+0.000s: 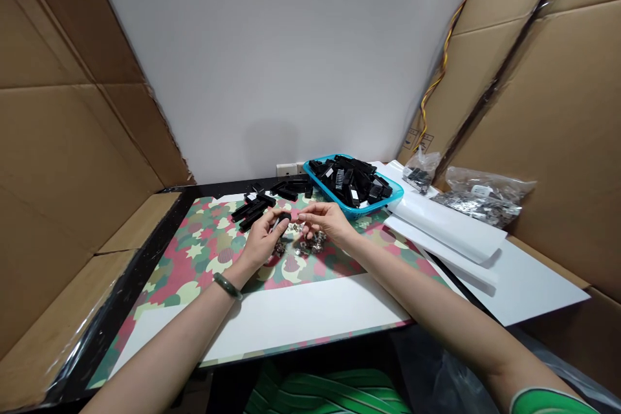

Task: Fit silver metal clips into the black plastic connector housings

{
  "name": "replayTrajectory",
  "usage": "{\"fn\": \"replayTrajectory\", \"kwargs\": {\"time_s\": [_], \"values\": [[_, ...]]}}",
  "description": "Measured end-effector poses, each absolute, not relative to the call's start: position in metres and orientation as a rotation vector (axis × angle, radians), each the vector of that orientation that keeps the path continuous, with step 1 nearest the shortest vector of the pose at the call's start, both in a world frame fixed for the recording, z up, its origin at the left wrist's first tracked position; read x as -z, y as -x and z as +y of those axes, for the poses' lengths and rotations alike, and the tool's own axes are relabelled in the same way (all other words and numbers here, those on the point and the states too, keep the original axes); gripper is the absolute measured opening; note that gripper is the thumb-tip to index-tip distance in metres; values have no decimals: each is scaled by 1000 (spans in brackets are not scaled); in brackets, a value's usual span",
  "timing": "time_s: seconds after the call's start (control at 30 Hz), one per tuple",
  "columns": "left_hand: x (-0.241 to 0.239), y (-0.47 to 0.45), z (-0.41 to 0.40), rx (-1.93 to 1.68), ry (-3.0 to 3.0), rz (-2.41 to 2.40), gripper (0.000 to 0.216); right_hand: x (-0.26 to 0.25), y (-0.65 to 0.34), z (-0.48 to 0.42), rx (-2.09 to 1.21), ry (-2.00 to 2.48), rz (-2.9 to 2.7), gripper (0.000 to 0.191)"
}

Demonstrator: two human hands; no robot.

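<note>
My left hand (262,236) is closed around a small black plastic piece (284,217), held above the table mat. Close beside it on the right, my right hand (328,221) has its thumb and fingertips pinched together near the end of that piece. What the pinch holds is too small to make out. Beneath the hands lie loose small shiny metal parts (313,246). Several long black plastic pieces (250,212) rest just beyond my left hand. Behind my right hand stands a blue plastic basket (395,197), heaped with similar black pieces (352,176).
A camouflage-patterned mat (194,265) covers the table, with a white strip (310,310) along the front. White sheets (451,226) lie to the right, near clear bags of small parts (485,197). Cardboard walls (63,142) flank both sides; a wall socket (286,170) sits behind.
</note>
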State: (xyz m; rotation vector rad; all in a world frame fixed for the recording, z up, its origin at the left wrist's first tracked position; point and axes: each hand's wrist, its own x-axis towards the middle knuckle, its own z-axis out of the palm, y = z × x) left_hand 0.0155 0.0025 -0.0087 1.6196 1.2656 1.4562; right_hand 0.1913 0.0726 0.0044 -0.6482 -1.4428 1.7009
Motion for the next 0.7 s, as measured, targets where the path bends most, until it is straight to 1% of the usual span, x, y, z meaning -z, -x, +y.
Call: {"fn": "replayTrajectory", "kwargs": {"time_s": [0.23, 0.43, 0.57, 0.7], "values": [[5, -16, 0, -1520, -1643, 1357, 24, 4, -186, 66, -1328, 589, -1641, 24], [5, -20, -1, -1459, -1550, 1288, 27, 5, -187, 59, -774, 528, -1842, 8], [9, -20, 0, -1477, -1514, 1295, 28, -1, -190, 55, -578, 438, -1921, 8], [11, -19, 1, -1491, -1479, 1302, 30, -3, -193, 56, -517, 416, -1968, 11]]}}
